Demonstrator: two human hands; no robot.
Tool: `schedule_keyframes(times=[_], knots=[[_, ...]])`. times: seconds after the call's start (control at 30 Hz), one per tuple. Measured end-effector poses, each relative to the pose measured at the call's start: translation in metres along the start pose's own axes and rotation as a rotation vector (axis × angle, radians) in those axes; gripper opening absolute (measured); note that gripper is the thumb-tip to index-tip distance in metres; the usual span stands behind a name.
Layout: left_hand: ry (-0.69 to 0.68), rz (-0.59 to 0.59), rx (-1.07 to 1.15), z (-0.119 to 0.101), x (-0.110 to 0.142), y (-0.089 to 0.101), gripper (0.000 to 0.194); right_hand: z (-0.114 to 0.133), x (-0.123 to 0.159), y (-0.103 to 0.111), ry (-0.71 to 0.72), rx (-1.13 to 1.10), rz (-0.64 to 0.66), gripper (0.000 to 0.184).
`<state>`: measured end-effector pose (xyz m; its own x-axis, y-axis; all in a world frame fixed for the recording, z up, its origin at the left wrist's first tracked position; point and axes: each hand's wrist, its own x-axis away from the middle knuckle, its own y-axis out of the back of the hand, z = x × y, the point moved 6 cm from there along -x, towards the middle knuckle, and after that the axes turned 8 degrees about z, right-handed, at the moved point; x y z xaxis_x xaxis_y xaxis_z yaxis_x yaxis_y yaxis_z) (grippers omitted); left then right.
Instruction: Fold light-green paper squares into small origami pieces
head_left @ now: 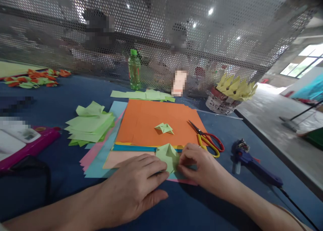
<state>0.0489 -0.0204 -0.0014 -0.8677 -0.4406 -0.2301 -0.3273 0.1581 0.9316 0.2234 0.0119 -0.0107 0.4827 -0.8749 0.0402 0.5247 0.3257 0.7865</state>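
A light green square of paper (169, 157) with creases lies at the front of a stack of coloured sheets (161, 118), orange on top. My left hand (141, 180) rests flat beside it, fingers stretched out and fingertips touching its left edge, thumb apart. With thumb and fingers pinched together, my right hand (198, 163) grips the right edge of the same paper. Just behind, on the orange sheet, sits a small folded green paper piece (165, 127). Scissors (205, 137) with red and yellow handles lie behind my right hand, partly over the stack.
Green paper squares (91, 123) are piled at left, near a magenta-and-white device (30, 143). A blue glue gun (258, 165) with a cord lies right. Behind stand a green-capped bottle (134, 69), green strips (143, 95), a pot of yellow folded paper (224, 98) and a perforated screen (156, 26).
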Motion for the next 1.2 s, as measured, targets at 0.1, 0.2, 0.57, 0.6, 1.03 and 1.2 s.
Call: schedule_keyframes(times=[0.1,0.2,0.57,0.6,1.03,1.2], knots=[[0.0,0.039,-0.031,0.0,-0.002,-0.003,0.036,0.0,0.0,0.001,0.003,0.001,-0.004,0.014],[0.014,0.089,-0.058,0.0,-0.005,-0.007,0.043,0.0,0.0,0.001,0.004,-0.002,-0.001,0.014],[0.026,0.054,-0.041,-0.004,-0.008,-0.005,0.043,-0.004,-0.003,0.01,-0.056,0.078,-0.064,0.024],[0.028,0.046,-0.035,-0.003,-0.008,-0.005,0.041,-0.006,-0.003,0.01,-0.065,0.081,-0.069,0.025],[0.041,0.04,-0.016,-0.001,-0.006,-0.002,0.033,-0.013,-0.004,0.013,-0.04,0.038,-0.008,0.012],[0.034,0.022,0.0,-0.001,-0.007,0.0,0.032,-0.016,-0.005,0.018,0.009,-0.075,0.081,0.009]])
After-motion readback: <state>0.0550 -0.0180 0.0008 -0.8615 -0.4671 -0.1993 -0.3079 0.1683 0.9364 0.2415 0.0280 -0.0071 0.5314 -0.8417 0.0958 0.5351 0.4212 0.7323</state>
